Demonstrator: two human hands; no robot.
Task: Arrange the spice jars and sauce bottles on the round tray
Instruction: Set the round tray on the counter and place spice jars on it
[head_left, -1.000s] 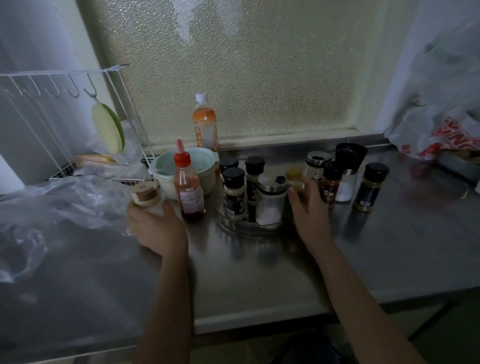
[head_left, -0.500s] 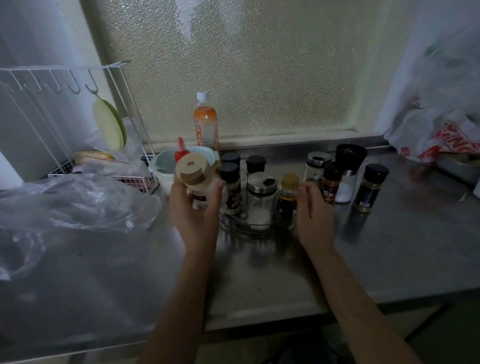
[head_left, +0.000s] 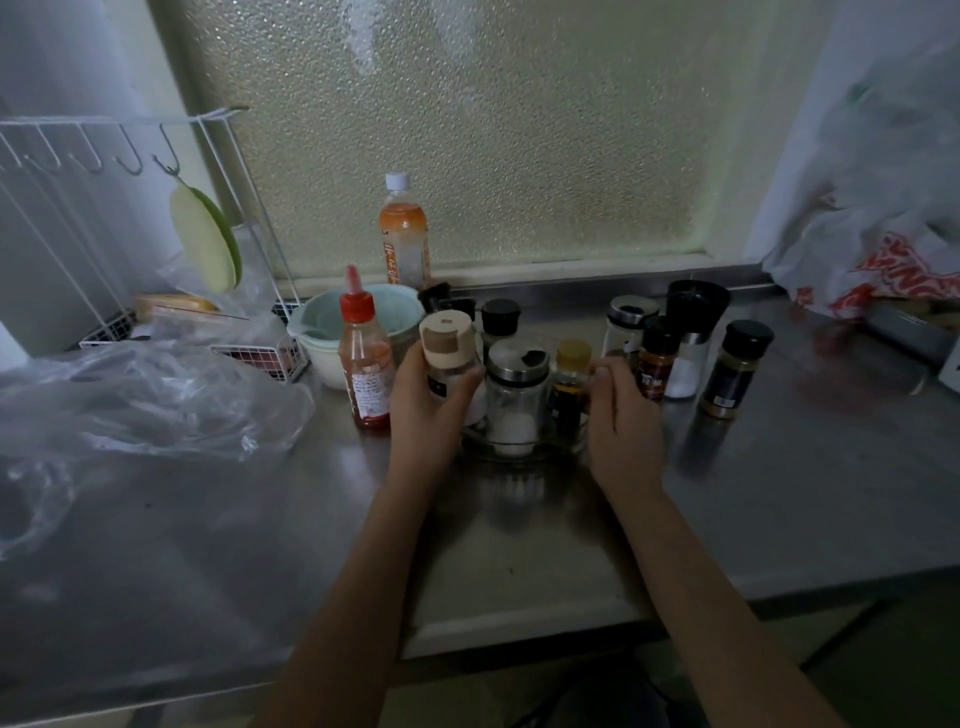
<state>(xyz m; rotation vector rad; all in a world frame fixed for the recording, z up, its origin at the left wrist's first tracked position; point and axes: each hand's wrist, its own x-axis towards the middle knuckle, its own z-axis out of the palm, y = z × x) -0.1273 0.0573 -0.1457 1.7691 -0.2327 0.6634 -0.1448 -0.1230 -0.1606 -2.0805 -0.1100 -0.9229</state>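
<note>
since a second ago, when our left hand (head_left: 426, 410) was out by the plastic bag (head_left: 135, 400) closing on the beige-capped jar (head_left: 449, 364), we have carried that jar across in front of the red sauce bottle (head_left: 363, 364) and brought it down at the left edge of the round tray (head_left: 519, 452). our fingers are wrapped round its body, thumb toward the steel-lidded shaker (head_left: 517, 395), and we cannot tell whether its base has touched the tray, because the hand hides it. half a second ago the jar was higher and tilted toward us; now it stands upright. our right hand (head_left: 621, 415) has stayed at the tray's right rim, fingers curled against the rim beside the yellow-capped bottle (head_left: 570, 384), steadying the tray rather than gripping any jar, so far as we can see.

for the task, this looks like one more jar about to join the group already on the tray. left off it, by our judgement, are the red sauce bottle to the left and, to the right, the brown-spice jar (head_left: 657, 364), the black grinder (head_left: 693, 332), a clear jar (head_left: 626, 325) behind them, and the dark jar (head_left: 735, 369) farthest out. room on the tray looks tight, so we should set this jar close in.
</note>
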